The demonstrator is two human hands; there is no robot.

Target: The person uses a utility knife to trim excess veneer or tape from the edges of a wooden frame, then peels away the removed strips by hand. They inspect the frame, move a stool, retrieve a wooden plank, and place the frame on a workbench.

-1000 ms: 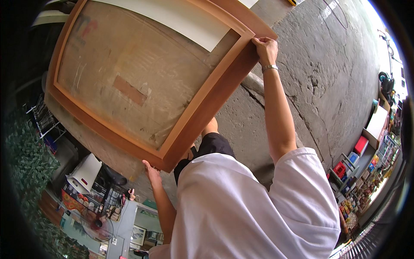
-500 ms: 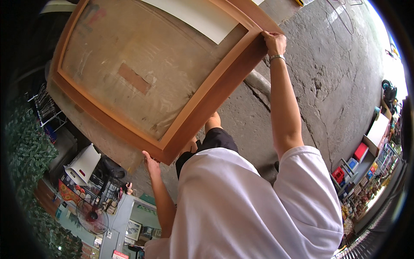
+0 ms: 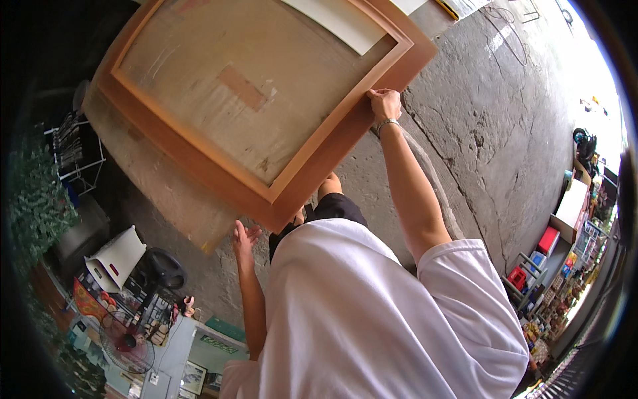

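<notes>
A large orange-brown wooden frame [image 3: 312, 149] rests on a worn, stained tabletop [image 3: 199, 86] in front of me. My right hand [image 3: 385, 106] grips the outer edge of its right side, fingers closed over the wood. Below the frame's near corner is my left hand [image 3: 245, 239], fingers spread, a small gap between it and the wood. Inside the frame at the far side lies a white strip of board or sheet [image 3: 339, 23]. A brownish rectangular patch [image 3: 242, 88] marks the tabletop within the opening.
Cracked concrete floor [image 3: 485, 126] stretches to the right, with a hose or cable [image 3: 508, 33] farther off. Shelves with many goods [image 3: 568, 266] line the right side. At the lower left stand a fan [image 3: 126, 342], a white box [image 3: 116, 259] and a drying rack [image 3: 80, 153].
My right hand has slid from the frame's far right corner nearer along its side. My left hand has let go of the near corner and opened. The view has shifted slightly.
</notes>
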